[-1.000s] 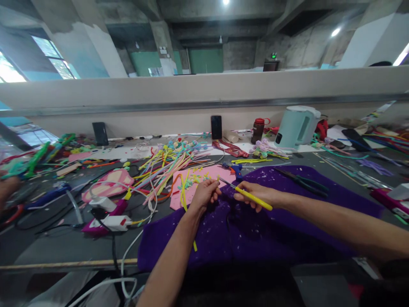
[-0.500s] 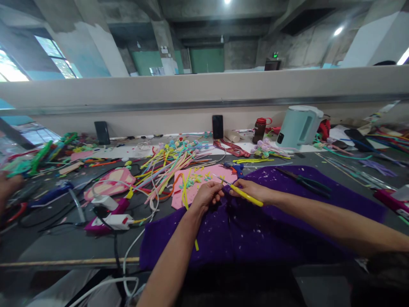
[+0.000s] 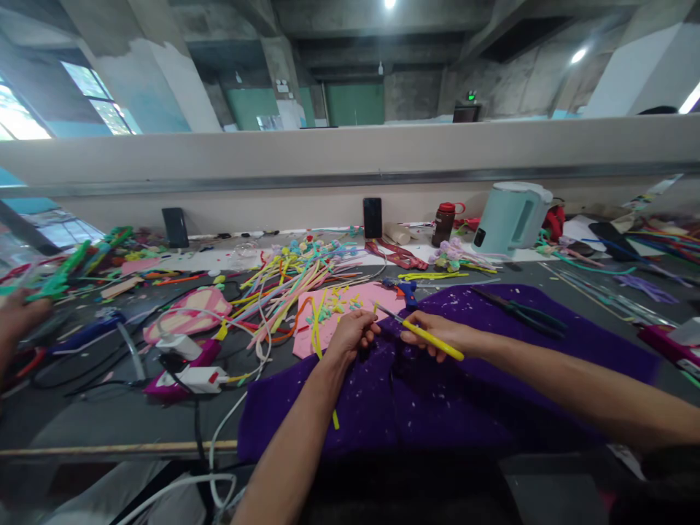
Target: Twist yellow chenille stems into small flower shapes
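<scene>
My left hand [image 3: 356, 332] is closed in a pinch, with the short tip of a yellow pipe cleaner [image 3: 375, 307] showing above its fingertips. Yellow-handled scissors [image 3: 434, 338] are gripped in my right hand [image 3: 445, 332], blades pointing up and left near that tip. A yellow strip [image 3: 335, 419] shows below my left wrist on the purple cloth [image 3: 437, 408]; where its other end lies is hidden. Just beyond my hands, a pink sheet [image 3: 306, 337] carries small yellow and green cut pieces [image 3: 339, 300].
Pliers [image 3: 528, 313] lie on the cloth at right. A blue glue gun [image 3: 406, 290] rests behind my hands. Coloured pipe cleaners [image 3: 289, 284], power strips [image 3: 186, 380] and cables spread leftward. A kettle [image 3: 508, 219] and bottle [image 3: 444, 224] stand behind. Another person's hand [image 3: 22, 317] is far left.
My right hand and the scissors have shifted slightly right, away from my left hand. At far left, the other person's hand has moved further into view, by the green pieces.
</scene>
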Tool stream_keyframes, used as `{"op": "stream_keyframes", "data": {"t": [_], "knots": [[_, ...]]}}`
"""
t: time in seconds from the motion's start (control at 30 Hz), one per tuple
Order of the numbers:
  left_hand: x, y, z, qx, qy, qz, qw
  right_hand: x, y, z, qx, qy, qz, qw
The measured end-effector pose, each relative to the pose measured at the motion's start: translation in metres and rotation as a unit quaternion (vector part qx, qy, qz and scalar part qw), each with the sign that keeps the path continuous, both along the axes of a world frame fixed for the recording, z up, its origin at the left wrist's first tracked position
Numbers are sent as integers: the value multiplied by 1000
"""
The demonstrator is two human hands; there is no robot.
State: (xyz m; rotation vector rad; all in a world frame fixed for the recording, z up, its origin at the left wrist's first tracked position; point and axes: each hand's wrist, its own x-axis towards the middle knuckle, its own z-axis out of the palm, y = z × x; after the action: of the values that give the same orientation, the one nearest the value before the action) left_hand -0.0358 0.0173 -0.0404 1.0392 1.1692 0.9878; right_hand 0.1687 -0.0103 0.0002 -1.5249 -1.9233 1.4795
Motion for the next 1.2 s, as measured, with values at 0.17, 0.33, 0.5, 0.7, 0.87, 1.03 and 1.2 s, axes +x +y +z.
{"op": "stream_keyframes", "data": {"t": [0.17, 0.33, 0.5, 0.7, 0.87, 1.03, 1.2], "knots": [[1, -2, 0, 4, -21, -12, 1000, -14, -8, 0, 26, -8, 25, 999], [1, -4, 4, 5, -34, -19, 999, -15, -3, 0, -11, 24, 18, 999], [0, -5, 8, 4, -62, -20, 998, -11, -3, 8, -46, 58, 37, 997], [2, -5, 7, 1, -34, -8, 999, -15, -5, 5, -18, 30, 27, 999], [2, -2, 3, -5, -12, 4, 1000, -24, -4, 2, -1, 34, 8, 999], [0, 3, -1, -22, 39, 10, 999, -30, 9, 1, -82, 17, -6, 996], [2, 5, -2, -31, 71, 6, 997, -29, 22, -6, -101, 24, 8, 995]]}}
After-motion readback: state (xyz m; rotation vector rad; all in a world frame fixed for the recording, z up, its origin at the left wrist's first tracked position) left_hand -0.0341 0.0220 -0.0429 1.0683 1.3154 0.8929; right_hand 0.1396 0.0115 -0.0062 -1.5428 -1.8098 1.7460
